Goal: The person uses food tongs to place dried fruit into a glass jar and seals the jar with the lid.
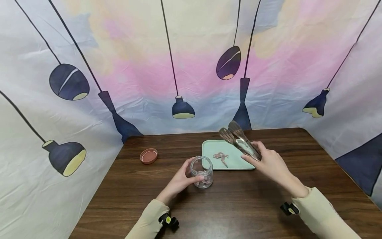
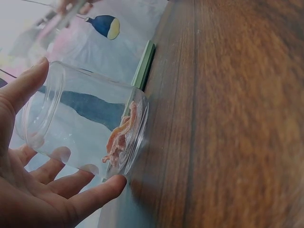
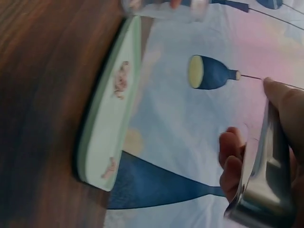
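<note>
My left hand point(image 1: 180, 181) grips a clear glass jar point(image 1: 206, 181) from the side, its mouth uncovered and facing up. Inside, on the jar's bottom, lies a wrinkled pinkish-orange strip point(image 2: 121, 135). Metal tongs point(image 1: 237, 130) are held in my right hand point(image 1: 273, 165), raised above the right part of a pale green tray point(image 1: 234, 166), their two heads apart with nothing between them. A shrivelled, branching pinkish-brown piece point(image 1: 221, 156) lies on the tray. In the right wrist view a second small piece point(image 3: 109, 168) shows at the tray's near end.
A reddish-brown round lid point(image 1: 148, 156) lies on the dark wooden table point(image 1: 235, 209), left of the jar. Behind the table hangs a cloth backdrop point(image 1: 134, 79) printed with lamps. The jar stands close to the tray's left front corner.
</note>
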Demonstrator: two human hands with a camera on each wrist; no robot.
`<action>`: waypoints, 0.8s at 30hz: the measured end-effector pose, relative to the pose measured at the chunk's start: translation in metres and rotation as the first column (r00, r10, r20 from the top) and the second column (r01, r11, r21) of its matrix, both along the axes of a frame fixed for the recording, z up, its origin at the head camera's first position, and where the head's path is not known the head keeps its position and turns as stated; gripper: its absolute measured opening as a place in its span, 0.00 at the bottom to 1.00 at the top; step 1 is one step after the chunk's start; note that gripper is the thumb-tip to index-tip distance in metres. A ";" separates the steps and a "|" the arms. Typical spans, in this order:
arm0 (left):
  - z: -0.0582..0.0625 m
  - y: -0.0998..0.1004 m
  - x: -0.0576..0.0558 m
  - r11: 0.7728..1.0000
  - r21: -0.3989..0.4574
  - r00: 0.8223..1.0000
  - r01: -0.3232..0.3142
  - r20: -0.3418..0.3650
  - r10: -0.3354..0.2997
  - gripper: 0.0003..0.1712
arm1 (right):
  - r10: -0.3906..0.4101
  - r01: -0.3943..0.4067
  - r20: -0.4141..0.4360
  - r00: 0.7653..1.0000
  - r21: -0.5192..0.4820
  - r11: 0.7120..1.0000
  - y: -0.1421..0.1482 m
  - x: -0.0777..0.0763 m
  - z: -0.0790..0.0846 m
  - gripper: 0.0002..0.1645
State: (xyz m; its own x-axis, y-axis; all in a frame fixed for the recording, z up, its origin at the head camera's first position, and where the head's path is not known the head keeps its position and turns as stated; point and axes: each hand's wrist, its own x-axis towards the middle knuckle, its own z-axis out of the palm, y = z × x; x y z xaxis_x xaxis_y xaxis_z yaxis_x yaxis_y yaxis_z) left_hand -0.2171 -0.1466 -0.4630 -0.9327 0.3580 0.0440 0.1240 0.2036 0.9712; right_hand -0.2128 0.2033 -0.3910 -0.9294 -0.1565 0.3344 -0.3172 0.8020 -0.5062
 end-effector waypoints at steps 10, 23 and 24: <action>-0.001 -0.001 0.000 1.000 0.026 1.000 0.003 0.011 -0.003 0.46 | 0.047 -0.055 0.060 0.997 0.155 0.986 -0.003 -0.013 -0.032 0.31; 0.000 0.000 0.001 1.000 0.025 1.000 0.000 0.012 0.000 0.46 | 0.086 -0.097 0.055 0.995 0.250 0.963 -0.009 -0.031 -0.050 0.29; 0.000 0.000 0.001 1.000 0.026 1.000 0.001 0.012 -0.002 0.47 | 0.085 -0.097 0.057 0.995 0.261 0.960 -0.009 -0.032 -0.051 0.28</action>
